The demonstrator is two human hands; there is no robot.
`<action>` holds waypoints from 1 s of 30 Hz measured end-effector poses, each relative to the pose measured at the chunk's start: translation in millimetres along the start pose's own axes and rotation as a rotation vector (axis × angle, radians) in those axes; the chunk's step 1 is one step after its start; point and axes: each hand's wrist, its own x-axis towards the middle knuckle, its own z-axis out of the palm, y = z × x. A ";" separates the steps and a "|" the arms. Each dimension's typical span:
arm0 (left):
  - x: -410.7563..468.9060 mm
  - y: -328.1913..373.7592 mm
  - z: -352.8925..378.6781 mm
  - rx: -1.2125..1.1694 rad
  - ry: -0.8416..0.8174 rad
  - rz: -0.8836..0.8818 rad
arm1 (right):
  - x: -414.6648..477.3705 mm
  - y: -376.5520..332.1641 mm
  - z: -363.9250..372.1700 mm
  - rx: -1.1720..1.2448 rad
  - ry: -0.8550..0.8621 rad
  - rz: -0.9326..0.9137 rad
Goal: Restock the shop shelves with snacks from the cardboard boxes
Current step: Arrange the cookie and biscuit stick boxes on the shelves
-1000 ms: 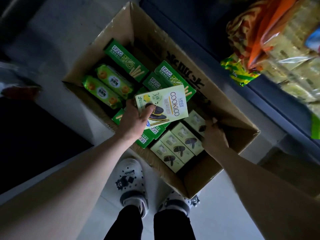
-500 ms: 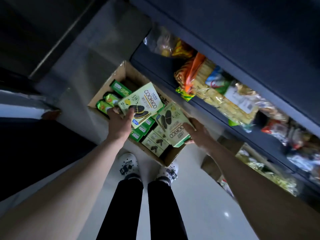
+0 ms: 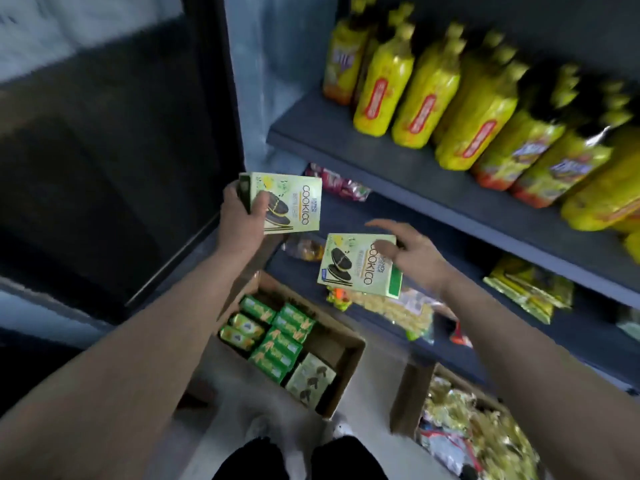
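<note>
Standing at the shelf end, the person has both arms out, one carton per hand.

1. Left hand (image 3: 242, 216): grips the left cookie box (image 3: 294, 202) by its left edge, thumb across the printed front, fingers wrapped round the side. Box is upright, front to the viewer, held in the air near the left end of the second shelf (image 3: 433, 223). Contact w/ the shelf: cannot tell.
2. Right hand (image 3: 419, 261): holds the right cookie box (image 3: 356, 268), thumb pressed on the front near the top right corner, forefinger stretched out above the top edge, other fingers hidden behind the carton. Box sits lower & to the right of the first, slightly tilted, in the air in front of the lower shelf (image 3: 554, 337).
3. Stock source: open cardboard box (image 3: 346, 344) on the floor below the hands, by the person's feet. Inside are green packs (image 3: 277, 344) on the left & centre and pale cartons (image 3: 311, 379) at the near right corner.
4. A second cardboard box (image 3: 408, 393) stands just right of it, filled w/ gold-wrapped snacks (image 3: 467, 427); detail blurred.
5. Shelving: top shelf (image 3: 381, 157) carries a row of yellow bottles (image 3: 384, 81). Second shelf has a red packet (image 3: 336, 185) at its left end. Lower shelf holds clear snack bags (image 3: 394, 310) & a yellow-green bag (image 3: 530, 289).
</note>
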 end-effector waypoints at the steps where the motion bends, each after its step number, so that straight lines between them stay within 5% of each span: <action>1: 0.5 21.3 -5.9 0.021 -0.001 0.063 | -3.3 -17.4 -17.0 0.025 0.035 -0.032; 10: -3.4 173.8 -45.4 -0.114 0.038 0.306 | -57.9 -148.1 -138.6 0.310 0.263 -0.118; 16: 0.1 269.5 -61.6 -0.196 0.096 0.446 | -83.5 -202.5 -214.7 0.428 0.140 -0.251; 22: -6.2 345.3 -60.2 -0.252 0.059 0.525 | -91.0 -238.7 -259.3 0.293 0.508 -0.308; 25: -6.9 372.2 -49.9 -0.311 -0.010 0.524 | -94.7 -252.6 -278.7 0.507 0.589 -0.252; 30: -10.5 405.4 -30.7 -0.294 0.013 0.552 | -101.6 -256.1 -301.2 0.527 0.637 -0.205</action>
